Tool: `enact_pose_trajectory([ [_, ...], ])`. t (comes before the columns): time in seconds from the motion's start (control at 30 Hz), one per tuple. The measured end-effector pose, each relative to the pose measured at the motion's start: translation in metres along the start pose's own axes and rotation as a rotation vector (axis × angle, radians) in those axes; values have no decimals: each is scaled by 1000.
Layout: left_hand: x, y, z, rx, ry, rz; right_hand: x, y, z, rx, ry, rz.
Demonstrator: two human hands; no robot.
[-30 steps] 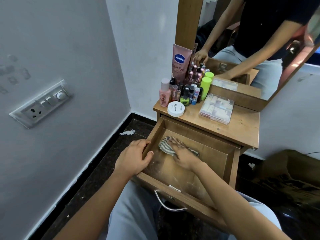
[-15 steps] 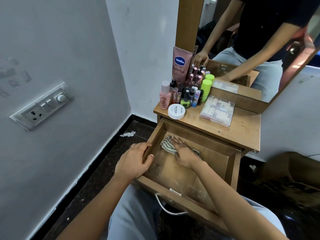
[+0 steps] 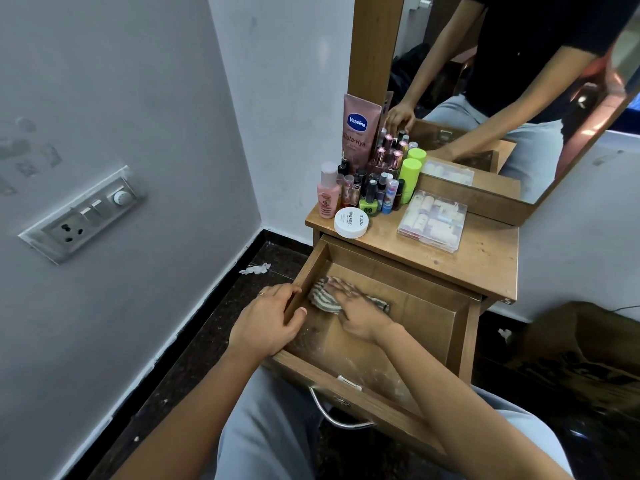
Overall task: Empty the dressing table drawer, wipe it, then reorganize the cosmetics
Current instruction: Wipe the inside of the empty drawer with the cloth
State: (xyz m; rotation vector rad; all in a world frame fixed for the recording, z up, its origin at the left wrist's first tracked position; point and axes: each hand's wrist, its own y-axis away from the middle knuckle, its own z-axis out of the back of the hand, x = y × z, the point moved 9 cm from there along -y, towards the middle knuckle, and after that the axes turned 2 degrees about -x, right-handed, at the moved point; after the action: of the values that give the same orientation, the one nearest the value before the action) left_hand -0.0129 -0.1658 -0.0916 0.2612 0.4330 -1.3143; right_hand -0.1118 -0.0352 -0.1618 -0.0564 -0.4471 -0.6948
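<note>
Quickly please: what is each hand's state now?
Left hand: gripping the left wall of the open wooden drawer.
Right hand: open, flat fingers pressing the grey striped cloth.

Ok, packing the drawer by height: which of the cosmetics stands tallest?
The pink Vaseline tube at the back, rising above all the small bottles.

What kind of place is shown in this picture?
Most likely a bedroom or dressing corner in a home: a wooden dressing table with a mirror, a cluster of cosmetics on its top, and an open drawer.
</note>
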Motion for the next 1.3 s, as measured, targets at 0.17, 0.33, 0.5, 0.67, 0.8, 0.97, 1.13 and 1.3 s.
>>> enact_pose_trajectory([
  [0.17, -1, 1, 0, 8, -6, -7, -18, -5, 11, 2, 33, -107],
  [0.33, -2, 2, 0, 3, -9, -10, -4, -30, 16, 48, 46, -139],
  [0.5, -2, 1, 2, 0, 0, 0, 0, -37, 13, 105, -14, -167],
  [0.67, -3, 1, 6, -8, 29, 22, 7, -26, 6, 162, -8, -124],
  [0.8, -5, 1, 7, -8, 29, 26, 29, 1, -14, 205, 83, 55],
  [0.97, -2, 2, 5, 3, 25, 32, 10, -5, 1, 133, 59, -17],
  [1.13, -2, 1, 4, 13, 10, 30, 6, -32, 26, 92, 55, -123],
  [1.3, -2, 1, 3, 13, 7, 19, 6, -36, 26, 115, 24, -180],
])
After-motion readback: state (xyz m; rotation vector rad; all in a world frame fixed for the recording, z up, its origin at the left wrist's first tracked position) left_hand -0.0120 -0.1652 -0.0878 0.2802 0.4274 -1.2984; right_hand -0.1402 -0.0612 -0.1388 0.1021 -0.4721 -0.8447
